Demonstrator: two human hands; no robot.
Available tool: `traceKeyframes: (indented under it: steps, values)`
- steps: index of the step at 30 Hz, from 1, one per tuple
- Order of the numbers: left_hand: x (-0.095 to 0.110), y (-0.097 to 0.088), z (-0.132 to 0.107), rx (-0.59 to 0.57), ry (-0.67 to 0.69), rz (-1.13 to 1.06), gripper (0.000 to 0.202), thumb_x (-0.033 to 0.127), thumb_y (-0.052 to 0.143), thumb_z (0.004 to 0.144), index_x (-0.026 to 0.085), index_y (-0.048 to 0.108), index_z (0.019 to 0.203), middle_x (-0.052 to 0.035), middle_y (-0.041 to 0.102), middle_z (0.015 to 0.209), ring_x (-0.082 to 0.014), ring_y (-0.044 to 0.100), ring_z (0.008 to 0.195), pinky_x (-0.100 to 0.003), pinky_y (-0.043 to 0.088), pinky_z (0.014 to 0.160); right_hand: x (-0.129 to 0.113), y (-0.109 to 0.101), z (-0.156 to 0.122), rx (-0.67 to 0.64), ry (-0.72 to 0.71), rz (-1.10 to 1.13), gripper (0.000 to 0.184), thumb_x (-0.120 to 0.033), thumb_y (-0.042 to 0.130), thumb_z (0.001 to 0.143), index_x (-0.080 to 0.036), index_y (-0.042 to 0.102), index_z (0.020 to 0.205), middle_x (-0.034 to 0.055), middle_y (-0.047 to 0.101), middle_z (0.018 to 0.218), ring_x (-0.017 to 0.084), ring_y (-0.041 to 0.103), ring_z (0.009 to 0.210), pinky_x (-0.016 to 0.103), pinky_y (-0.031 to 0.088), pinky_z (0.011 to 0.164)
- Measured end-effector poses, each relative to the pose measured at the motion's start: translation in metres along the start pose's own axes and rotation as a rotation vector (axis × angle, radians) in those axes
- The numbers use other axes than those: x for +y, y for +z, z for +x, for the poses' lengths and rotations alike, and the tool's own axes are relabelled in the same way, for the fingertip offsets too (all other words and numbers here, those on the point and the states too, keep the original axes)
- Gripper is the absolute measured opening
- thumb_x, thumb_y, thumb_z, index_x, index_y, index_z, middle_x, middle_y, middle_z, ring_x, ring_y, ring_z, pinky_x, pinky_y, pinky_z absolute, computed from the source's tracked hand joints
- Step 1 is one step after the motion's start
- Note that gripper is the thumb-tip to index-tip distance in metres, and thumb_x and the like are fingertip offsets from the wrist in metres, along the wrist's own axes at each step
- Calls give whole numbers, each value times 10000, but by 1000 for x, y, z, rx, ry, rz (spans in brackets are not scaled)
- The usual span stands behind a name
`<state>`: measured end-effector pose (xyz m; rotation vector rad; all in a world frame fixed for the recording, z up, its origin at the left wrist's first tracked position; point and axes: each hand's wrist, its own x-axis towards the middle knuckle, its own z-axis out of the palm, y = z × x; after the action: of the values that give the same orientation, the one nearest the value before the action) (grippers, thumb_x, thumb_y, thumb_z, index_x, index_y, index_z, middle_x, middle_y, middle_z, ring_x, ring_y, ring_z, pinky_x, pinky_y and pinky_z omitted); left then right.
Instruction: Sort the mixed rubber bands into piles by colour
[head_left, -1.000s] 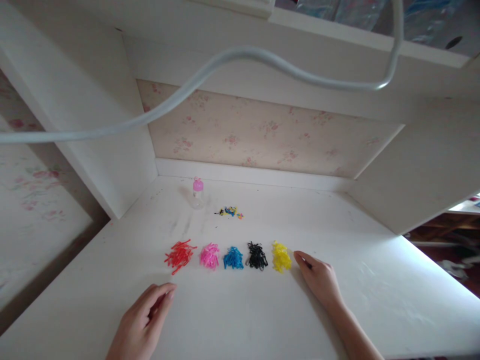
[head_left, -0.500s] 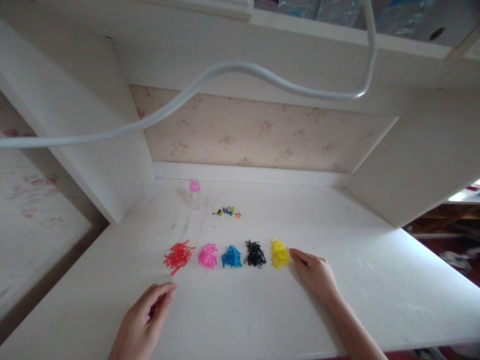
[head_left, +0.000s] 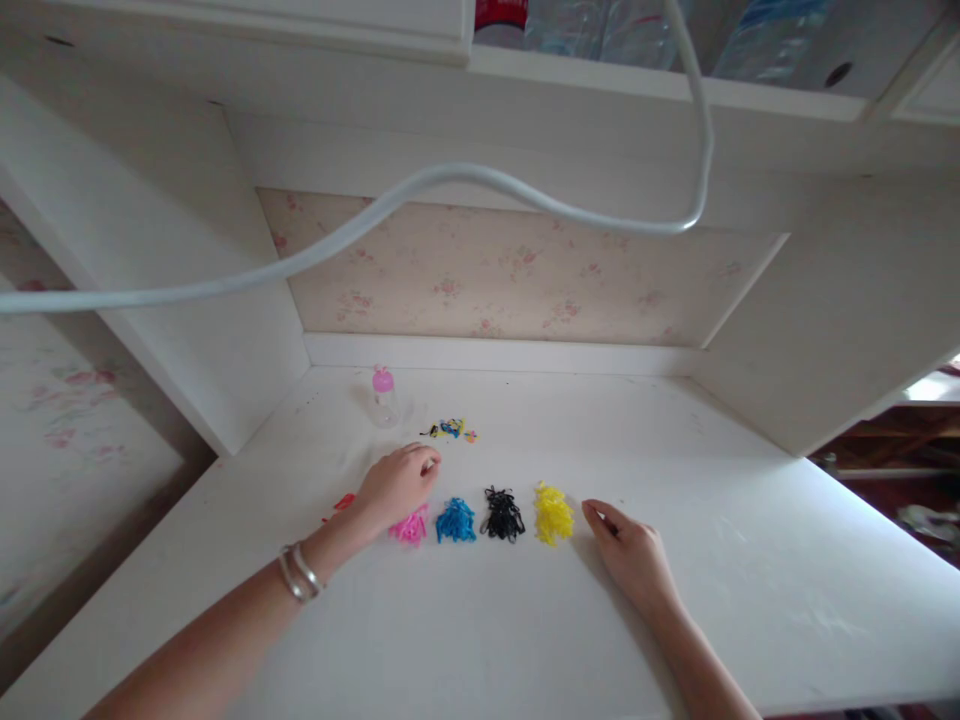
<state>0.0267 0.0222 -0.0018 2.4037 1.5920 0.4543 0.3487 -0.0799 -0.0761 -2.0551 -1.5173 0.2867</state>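
Note:
On the white desk lie small heaps of rubber bands in a row: red (head_left: 343, 501), pink (head_left: 410, 527), blue (head_left: 456, 521), black (head_left: 502, 514) and yellow (head_left: 553, 513). My left hand (head_left: 396, 484) hovers over the red and pink heaps, fingers curled together and pointing toward a small mixed-colour heap (head_left: 452, 430) farther back; I cannot make out anything in them. My right hand (head_left: 630, 557) rests on the desk just right of the yellow heap, fingers loosely stretched, holding nothing. A small clear bottle with a pink cap (head_left: 384, 395) stands behind.
A white cable (head_left: 465, 178) hangs across the view above the desk. White side panels (head_left: 187, 300) wall the desk on left and right, with floral wallpaper (head_left: 510, 280) at the back. A shelf with bottles (head_left: 570, 20) runs overhead.
My left hand has moved from the desk's front edge forward over the red and pink heaps, toward the mixed heap. The right hand has stayed by the yellow heap.

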Motion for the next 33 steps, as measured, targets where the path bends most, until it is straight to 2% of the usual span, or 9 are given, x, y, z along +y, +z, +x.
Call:
traceKeyframes:
  steps: [4, 9, 16, 25, 29, 33]
  values:
    - [-17, 23, 43, 10, -92, 112, 188, 237, 476, 882, 197, 627, 987, -53, 631, 1061, -172, 611, 901, -318, 463, 803, -1, -1, 0, -18, -10, 5, 435, -526, 381, 860, -250, 704, 955, 22, 708, 706, 166, 634, 646, 227, 414, 593]
    - [-27, 35, 60, -20, -136, 208, 262, 323, 514, 890, 149, 567, 1079, -65, 595, 1090, -177, 595, 921, -390, 492, 800, -3, -3, -2, -35, -18, 3, 409, -503, 383, 867, -263, 708, 935, 17, 707, 702, 163, 629, 641, 228, 411, 594]
    - [-34, 41, 66, -37, -129, 266, 267, 306, 521, 889, 157, 557, 1107, -67, 589, 1109, -180, 596, 934, -385, 502, 797, -4, -4, -1, -27, -44, -20, 411, -492, 374, 875, -263, 710, 933, 17, 704, 675, 153, 619, 595, 220, 397, 557]
    - [-35, 36, 59, 16, -107, 231, 246, 327, 489, 903, 151, 581, 1048, -58, 604, 1062, -171, 596, 905, -376, 486, 794, -5, -3, -1, -5, -51, -11, 438, -513, 369, 857, -258, 721, 912, 18, 701, 660, 146, 621, 582, 211, 407, 541]
    - [-32, 31, 55, 59, -92, 204, 270, 294, 381, 940, 200, 633, 964, -45, 599, 1049, -160, 603, 911, -289, 448, 798, -4, -3, -1, 1, -54, -10, 461, -528, 361, 852, -249, 722, 916, 29, 709, 689, 150, 627, 597, 212, 416, 552]
    - [-28, 25, 52, 98, -72, 181, 276, 268, 369, 934, 217, 640, 947, -35, 591, 1038, -158, 603, 921, -243, 427, 795, -5, -4, -1, -4, -66, -24, 469, -522, 348, 863, -242, 720, 919, 38, 710, 700, 159, 625, 607, 223, 412, 561]
